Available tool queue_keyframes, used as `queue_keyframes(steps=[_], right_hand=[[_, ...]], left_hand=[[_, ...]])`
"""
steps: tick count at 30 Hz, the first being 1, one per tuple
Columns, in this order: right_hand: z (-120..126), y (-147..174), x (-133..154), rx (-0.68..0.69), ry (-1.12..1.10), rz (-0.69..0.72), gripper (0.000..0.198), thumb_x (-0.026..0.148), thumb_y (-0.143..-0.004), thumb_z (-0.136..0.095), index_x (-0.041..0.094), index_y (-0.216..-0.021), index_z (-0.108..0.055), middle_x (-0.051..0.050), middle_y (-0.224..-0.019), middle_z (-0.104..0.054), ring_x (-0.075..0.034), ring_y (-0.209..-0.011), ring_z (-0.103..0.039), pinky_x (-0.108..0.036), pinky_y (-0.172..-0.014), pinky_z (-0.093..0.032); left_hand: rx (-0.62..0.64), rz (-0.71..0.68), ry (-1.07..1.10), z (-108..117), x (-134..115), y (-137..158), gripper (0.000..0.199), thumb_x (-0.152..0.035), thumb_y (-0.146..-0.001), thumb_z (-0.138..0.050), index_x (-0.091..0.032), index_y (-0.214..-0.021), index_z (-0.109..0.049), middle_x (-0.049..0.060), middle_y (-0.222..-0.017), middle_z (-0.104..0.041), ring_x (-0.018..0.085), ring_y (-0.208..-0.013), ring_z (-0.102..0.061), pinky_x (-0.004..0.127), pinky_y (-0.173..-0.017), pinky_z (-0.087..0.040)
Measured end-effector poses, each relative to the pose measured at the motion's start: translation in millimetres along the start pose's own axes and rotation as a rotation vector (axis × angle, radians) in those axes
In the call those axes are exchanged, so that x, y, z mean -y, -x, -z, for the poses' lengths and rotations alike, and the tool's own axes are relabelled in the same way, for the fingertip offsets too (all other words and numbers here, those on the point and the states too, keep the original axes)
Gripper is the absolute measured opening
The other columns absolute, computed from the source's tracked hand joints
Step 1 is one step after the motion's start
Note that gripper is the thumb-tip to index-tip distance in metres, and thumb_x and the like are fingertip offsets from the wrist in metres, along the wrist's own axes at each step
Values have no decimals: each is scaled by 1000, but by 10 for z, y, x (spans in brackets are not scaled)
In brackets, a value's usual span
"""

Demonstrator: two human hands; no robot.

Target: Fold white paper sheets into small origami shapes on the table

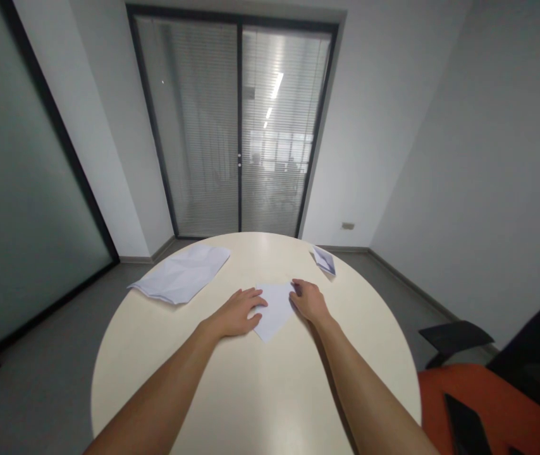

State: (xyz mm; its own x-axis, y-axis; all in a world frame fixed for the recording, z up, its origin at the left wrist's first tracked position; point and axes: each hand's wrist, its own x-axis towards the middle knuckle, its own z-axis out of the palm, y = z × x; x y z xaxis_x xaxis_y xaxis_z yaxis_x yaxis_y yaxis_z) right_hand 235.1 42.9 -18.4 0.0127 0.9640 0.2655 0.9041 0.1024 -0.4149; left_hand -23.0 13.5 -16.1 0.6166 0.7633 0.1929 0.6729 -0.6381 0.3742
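A small folded piece of white paper (274, 309) lies on the round table in front of me, its lower end tapering to a point. My left hand (239, 311) rests at its left side, fingers spread and the fingertips lying on the paper. At the upper right edge, my right hand (312, 301) has its fingers curled in, thumb and forefinger at the paper's corner. The palm side of that hand is hidden.
The pale round table (232, 404) carries a stack of creased white sheets (184, 272) at its left edge and a small folded paper shape (324, 260) at the far right. An orange chair (469, 398) with black armrests stands close on the right. Glass doors (236, 126) are behind.
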Motion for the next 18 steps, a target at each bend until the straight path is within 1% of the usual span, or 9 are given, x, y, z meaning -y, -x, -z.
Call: queue_keyframes(steps=[3,8,12,18], right_hand=[[-11,-10,-16,-16,9,-10,43,29,-86,-60,16,-127,-66,-13,-125,-68,-26,-118,-59,-35,-103,-42],[-17,-14,-36,-43,63,-40,35,38,-89,-57,19,-113,-74,-14,-121,-68,-30,-117,-57,-39,-100,-43],[-24,-27,-43,-37,56,-88,36,39,-87,-60,20,-115,-74,-14,-124,-66,-32,-121,-53,-42,-101,-42],[-43,-66,-60,-25,60,-161,40,42,-85,-64,16,-114,-72,-15,-126,-64,-35,-120,-53,-43,-100,-43]], left_hand=[[16,-1,8,28,-21,5,38,-32,-93,-53,-30,-130,-60,7,-154,-45,29,-145,-35,56,-119,-24],[42,-31,12,72,-77,5,37,-30,-91,-56,-31,-128,-61,7,-153,-46,29,-145,-37,56,-118,-24],[47,-49,12,94,-106,8,37,-30,-90,-57,-30,-127,-62,7,-152,-47,29,-143,-39,55,-118,-25],[28,-51,16,99,-113,10,37,-29,-89,-58,-29,-126,-63,8,-151,-48,28,-142,-41,53,-118,-27]])
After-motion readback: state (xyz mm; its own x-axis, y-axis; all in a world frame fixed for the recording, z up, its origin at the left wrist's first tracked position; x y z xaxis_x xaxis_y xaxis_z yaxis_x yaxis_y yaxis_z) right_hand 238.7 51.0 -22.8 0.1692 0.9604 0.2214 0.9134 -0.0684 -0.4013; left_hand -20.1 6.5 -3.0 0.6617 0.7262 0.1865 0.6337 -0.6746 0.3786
